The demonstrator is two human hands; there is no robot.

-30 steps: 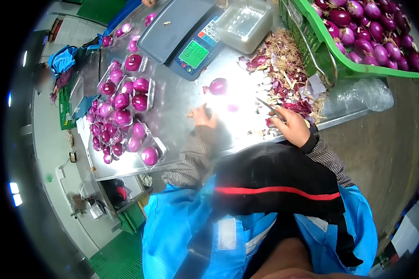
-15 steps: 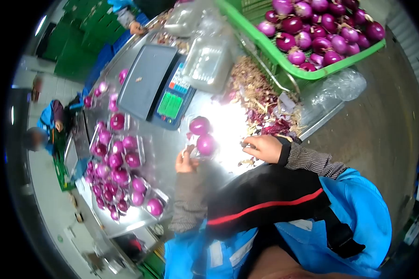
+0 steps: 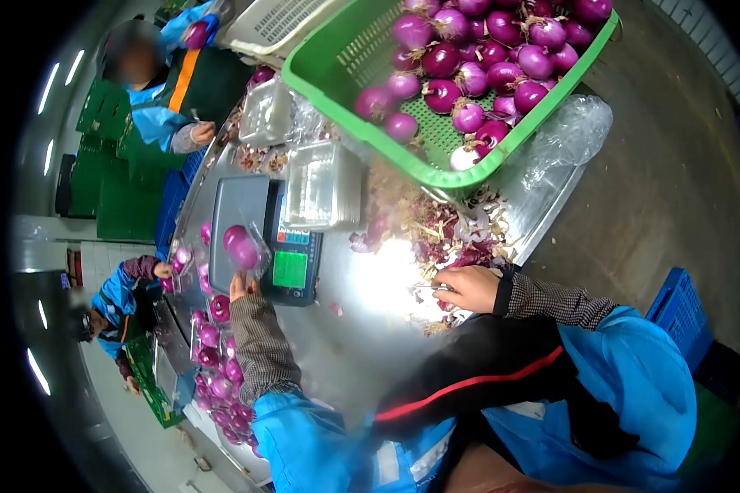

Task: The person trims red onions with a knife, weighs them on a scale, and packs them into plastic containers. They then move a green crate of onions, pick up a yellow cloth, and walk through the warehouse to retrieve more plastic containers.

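My left hand [image 3: 244,285] is closed on the near edge of a clear plastic tray [image 3: 259,240] above the scale's platform [image 3: 228,205]. Red onions [image 3: 240,245] sit in that tray. The scale's lit green display [image 3: 290,269] is just to the right of my fingers. Over the steel table, my right hand [image 3: 469,289] pinches a small, thin metal tool [image 3: 437,287] whose short tip pokes out past the fingers. Loose onion skins [image 3: 460,242] lie beyond and around this hand.
A green crate [image 3: 460,179] of red onions stands at the back. Stacked clear trays [image 3: 325,185] are beside the scale. Packed onions [image 3: 222,386] cover the table's left side. Crumpled clear plastic [image 3: 571,135] lies at the right edge. Two people [image 3: 160,103] work across the table.
My left hand has moved left and away from me, carrying the tray of onions from the bare steel to the scale. My right hand stays near the skins. The view has shifted.
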